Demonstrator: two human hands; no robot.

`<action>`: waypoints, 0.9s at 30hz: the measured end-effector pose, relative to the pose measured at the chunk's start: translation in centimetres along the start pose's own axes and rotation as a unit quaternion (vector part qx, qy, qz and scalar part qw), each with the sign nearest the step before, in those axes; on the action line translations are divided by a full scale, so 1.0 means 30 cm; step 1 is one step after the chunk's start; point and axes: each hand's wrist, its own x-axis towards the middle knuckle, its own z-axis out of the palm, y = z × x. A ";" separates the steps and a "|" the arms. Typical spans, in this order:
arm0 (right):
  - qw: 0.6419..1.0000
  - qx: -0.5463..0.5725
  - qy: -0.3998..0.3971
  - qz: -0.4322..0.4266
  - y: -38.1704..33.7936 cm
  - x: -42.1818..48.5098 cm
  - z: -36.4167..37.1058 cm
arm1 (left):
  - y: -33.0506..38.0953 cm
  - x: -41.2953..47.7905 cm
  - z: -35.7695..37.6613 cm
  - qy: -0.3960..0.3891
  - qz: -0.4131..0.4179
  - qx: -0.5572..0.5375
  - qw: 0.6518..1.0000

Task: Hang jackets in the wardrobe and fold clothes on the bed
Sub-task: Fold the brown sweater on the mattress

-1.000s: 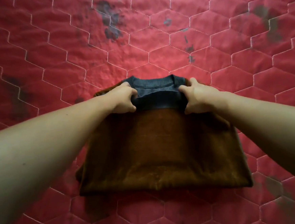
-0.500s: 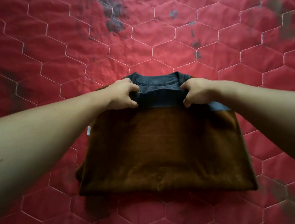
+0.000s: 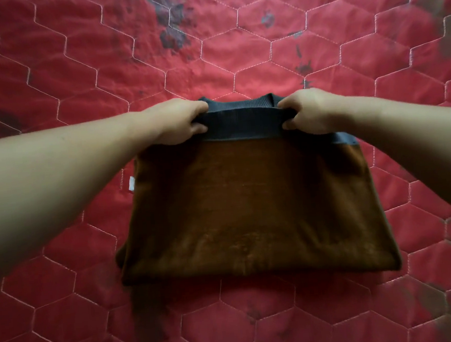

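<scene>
A brown sweater (image 3: 251,206) with a dark grey ribbed band (image 3: 242,123) lies folded into a rough rectangle on the red quilted bed cover (image 3: 76,74). My left hand (image 3: 180,123) pinches the left end of the grey band at the far edge of the fold. My right hand (image 3: 308,111) pinches the right end of the same band. Both arms reach forward over the sweater's sides. A small white label (image 3: 131,183) sticks out at the sweater's left edge.
The red cover with white hexagon stitching fills the whole view. Dark worn patches (image 3: 172,21) mark it beyond the sweater and at the right edge (image 3: 447,26). No other garment shows.
Both hands have slid slightly apart along the grey band and lifted its edge a little. The white label at the left edge has come into sight.
</scene>
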 end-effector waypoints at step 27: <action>0.956 -0.174 0.218 -0.087 -0.051 -0.122 0.411 | 0.107 -0.173 0.396 0.178 -0.017 0.095 0.979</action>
